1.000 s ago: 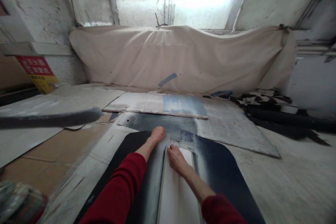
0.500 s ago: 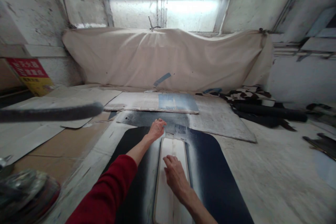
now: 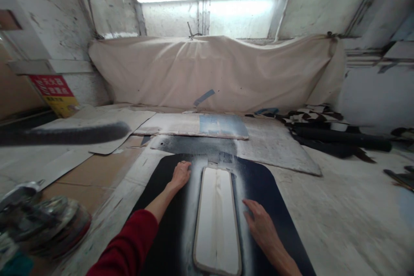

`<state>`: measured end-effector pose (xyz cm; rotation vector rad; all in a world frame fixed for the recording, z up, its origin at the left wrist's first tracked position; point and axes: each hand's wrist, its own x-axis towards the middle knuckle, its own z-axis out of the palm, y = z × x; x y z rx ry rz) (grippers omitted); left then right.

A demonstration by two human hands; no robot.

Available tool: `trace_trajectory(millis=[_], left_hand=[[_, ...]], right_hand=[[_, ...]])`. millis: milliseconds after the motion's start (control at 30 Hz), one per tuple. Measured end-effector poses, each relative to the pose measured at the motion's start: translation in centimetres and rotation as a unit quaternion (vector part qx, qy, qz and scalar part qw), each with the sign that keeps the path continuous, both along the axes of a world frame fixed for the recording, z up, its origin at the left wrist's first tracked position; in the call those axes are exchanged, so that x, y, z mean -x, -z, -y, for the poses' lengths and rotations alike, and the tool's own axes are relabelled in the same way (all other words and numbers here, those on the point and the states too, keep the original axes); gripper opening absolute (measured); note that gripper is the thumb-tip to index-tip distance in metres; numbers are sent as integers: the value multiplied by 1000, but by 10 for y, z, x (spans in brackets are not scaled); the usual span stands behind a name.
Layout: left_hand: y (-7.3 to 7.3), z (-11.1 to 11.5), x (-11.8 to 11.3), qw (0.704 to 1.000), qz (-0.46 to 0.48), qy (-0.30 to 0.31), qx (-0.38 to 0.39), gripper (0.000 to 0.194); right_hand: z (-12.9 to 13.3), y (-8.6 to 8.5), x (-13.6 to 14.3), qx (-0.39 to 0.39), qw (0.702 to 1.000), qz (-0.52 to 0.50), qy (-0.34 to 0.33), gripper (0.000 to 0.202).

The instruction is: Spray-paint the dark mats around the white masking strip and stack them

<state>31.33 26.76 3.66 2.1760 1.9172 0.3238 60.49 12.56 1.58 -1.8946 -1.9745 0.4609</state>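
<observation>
A large dark sheet (image 3: 155,228) with rounded far corners lies in front of me, marked by pale overspray bands. On its middle rests a long white panel (image 3: 215,220) with rounded corners and a greyish-beige rim. My left hand (image 3: 181,174) is over the sheet, left of the panel's far end, its fingers loosely bent and holding nothing I can see. To the right of the panel, my right hand (image 3: 259,221) is over the sheet with fingers stretched forward and thumb apart, empty. Both hands are apart from the panel.
Stained boards (image 3: 278,142) lie beyond the sheet, before a hanging beige cloth (image 3: 220,73). Dark rolls and scraps (image 3: 339,138) sit at the right back. A paint-crusted container (image 3: 54,224) stands at left front. Further back on the left lies a grey-black strip (image 3: 80,133).
My right hand has moved right, off the white panel to beside it. My left hand has come left and nearer from the panel's far end. The view has shifted slightly.
</observation>
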Motion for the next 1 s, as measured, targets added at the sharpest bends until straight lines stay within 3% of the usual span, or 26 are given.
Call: trace_trajectory(millis=[167, 300, 400, 667, 800, 1000], left_hand=[[0, -30, 4, 999, -8, -17, -31, 34], [10, -58, -21, 999, -16, 19, -40, 34], [20, -75, -41, 998, -23, 46, -41, 36], [26, -93, -60, 997, -66, 44, -15, 35], [21, -99, -64, 995, -90, 34, -6, 28], [15, -99, -65, 995, -92, 24, -22, 27]], right_hand=[[-70, -13, 38, -1, 998, 24, -65, 36], [-130, -10, 65, 14, 990, 58, -125, 36], [-158, 0, 76, 28, 985, 78, -154, 36], [-182, 8, 82, 57, 979, 117, -157, 35], [-187, 4, 86, 65, 981, 126, -135, 29], [-190, -7, 90, 59, 979, 147, -124, 43]])
